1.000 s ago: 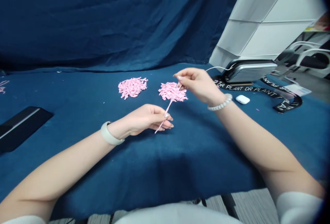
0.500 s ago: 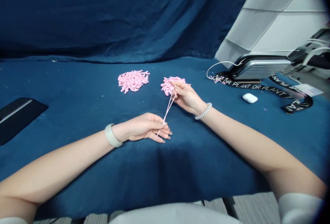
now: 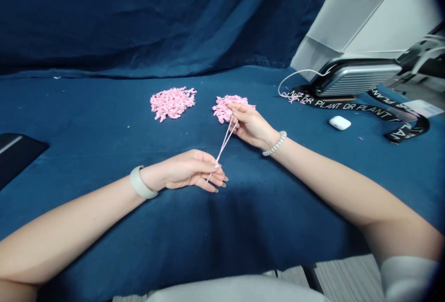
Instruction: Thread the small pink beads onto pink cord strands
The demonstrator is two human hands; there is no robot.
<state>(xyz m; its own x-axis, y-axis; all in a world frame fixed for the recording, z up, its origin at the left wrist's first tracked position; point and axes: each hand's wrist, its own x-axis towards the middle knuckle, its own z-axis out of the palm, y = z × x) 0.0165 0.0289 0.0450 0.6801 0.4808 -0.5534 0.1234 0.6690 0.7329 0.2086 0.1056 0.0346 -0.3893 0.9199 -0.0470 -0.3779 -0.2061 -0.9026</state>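
In the head view, you are holding a doubled pink cord (image 3: 223,145) aslant between your hands, above the blue cloth (image 3: 243,237). Your left hand (image 3: 193,170) is pinching its lower end between thumb and forefinger, the other fingers fanning out loosely. Your right hand (image 3: 252,125) is pinching the upper end, where the two strands are spreading apart.

The cloth's near edge is running along the bottom, by grey boards (image 3: 347,276) and your pale garment (image 3: 239,290). At the far side, the cloth is meeting a dark blue curtain (image 3: 139,19). A broad stretch of cloth is lying between your forearms, and another is reaching left from your left hand to a flat black object (image 3: 21,157), which the frame is cutting off.

Beyond your hands, two piles of small pink pieces are sitting apart: the left pile (image 3: 173,103) is showing whole, while your right hand is partly covering the right pile (image 3: 227,106). Farther right, a white earbud case (image 3: 340,123) is lying near a lettered black lanyard (image 3: 352,106), which is curving in front of a silver ribbed case (image 3: 363,79) with a white cable (image 3: 292,74).
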